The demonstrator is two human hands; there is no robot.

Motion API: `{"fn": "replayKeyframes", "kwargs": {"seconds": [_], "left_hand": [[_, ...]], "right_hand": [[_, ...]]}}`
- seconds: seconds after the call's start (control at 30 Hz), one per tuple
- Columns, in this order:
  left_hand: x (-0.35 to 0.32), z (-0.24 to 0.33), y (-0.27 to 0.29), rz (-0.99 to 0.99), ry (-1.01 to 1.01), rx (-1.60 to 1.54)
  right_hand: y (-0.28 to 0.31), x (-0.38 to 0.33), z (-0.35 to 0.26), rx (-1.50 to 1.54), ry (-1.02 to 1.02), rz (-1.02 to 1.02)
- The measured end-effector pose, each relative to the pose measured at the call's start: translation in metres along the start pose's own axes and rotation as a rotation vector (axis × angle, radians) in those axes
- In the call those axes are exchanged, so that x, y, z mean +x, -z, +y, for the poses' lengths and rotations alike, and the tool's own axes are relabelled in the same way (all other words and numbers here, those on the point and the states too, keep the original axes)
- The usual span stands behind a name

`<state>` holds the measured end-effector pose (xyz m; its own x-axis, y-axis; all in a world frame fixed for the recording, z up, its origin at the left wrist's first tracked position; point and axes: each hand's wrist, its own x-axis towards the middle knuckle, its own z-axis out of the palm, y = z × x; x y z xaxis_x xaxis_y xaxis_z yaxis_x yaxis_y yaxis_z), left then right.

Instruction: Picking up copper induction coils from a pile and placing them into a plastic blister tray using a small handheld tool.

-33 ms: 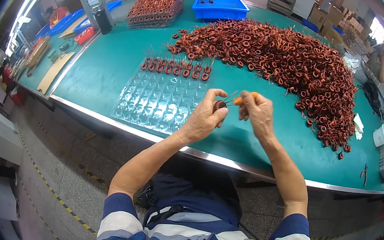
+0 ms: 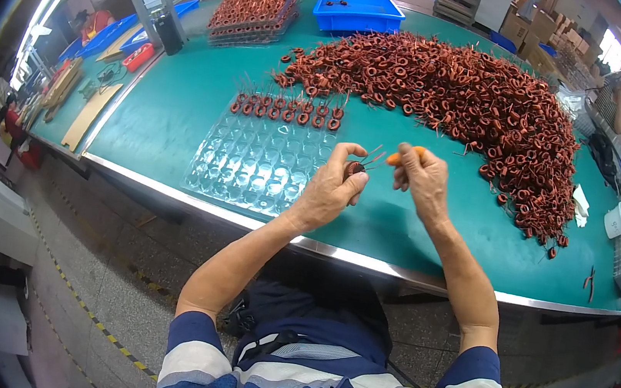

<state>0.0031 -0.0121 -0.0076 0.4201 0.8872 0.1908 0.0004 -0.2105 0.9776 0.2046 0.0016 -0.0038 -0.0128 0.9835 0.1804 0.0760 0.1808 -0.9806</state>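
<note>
Left hand (image 2: 327,188) pinches one coil (image 2: 354,170) just above the bench (image 2: 180,116), leads sticking out toward the right hand (image 2: 422,183), which grips an orange tool (image 2: 396,158) at those leads. One row, roughly ten coils, sits upright in the clear tray (image 2: 252,167). The pile (image 2: 463,89) is too many to count.

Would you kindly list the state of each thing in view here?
Left hand: shut on a copper coil.
Right hand: shut on an orange-handled tool.
Clear tray: far row filled, other pockets empty.
Blue bin: nearly empty.
Coil heap: loose.
</note>
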Motion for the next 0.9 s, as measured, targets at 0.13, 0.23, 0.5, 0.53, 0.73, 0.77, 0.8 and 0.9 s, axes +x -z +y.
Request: {"fn": "replayKeyframes", "kwargs": {"seconds": [0.13, 0.23, 0.5, 0.53, 0.73, 0.77, 0.8, 0.9], "left_hand": [[-0.006, -0.007, 0.019, 0.031, -0.006, -0.006], [-0.01, -0.012, 0.04, 0.042, -0.006, -0.031], [0.012, -0.049, 0.185, 0.529, -0.191, 0.593], [0.016, -0.05, 0.205, 0.607, -0.243, 0.741], [0.022, -0.053, 0.268, 0.691, -0.062, 0.91], [0.022, -0.055, 0.272, 0.698, -0.061, 0.913], [0.021, -0.057, 0.277, 0.676, -0.055, 0.96], [0.018, -0.059, 0.279, 0.625, -0.015, 1.034]], "right_hand": [[0.009, 0.011, 0.008, 0.035, 0.022, 0.098], [0.002, 0.007, 0.01, -0.042, 0.068, 0.041], [-0.006, 0.009, 0.03, -0.284, 0.15, -0.004], [-0.006, 0.01, 0.035, -0.299, 0.15, -0.004], [-0.007, 0.011, 0.046, -0.334, 0.062, -0.038], [-0.009, 0.011, 0.045, -0.32, 0.047, -0.031], [-0.011, 0.012, 0.044, -0.318, 0.051, -0.039], [-0.013, 0.012, 0.046, -0.329, 0.034, -0.04]]}}
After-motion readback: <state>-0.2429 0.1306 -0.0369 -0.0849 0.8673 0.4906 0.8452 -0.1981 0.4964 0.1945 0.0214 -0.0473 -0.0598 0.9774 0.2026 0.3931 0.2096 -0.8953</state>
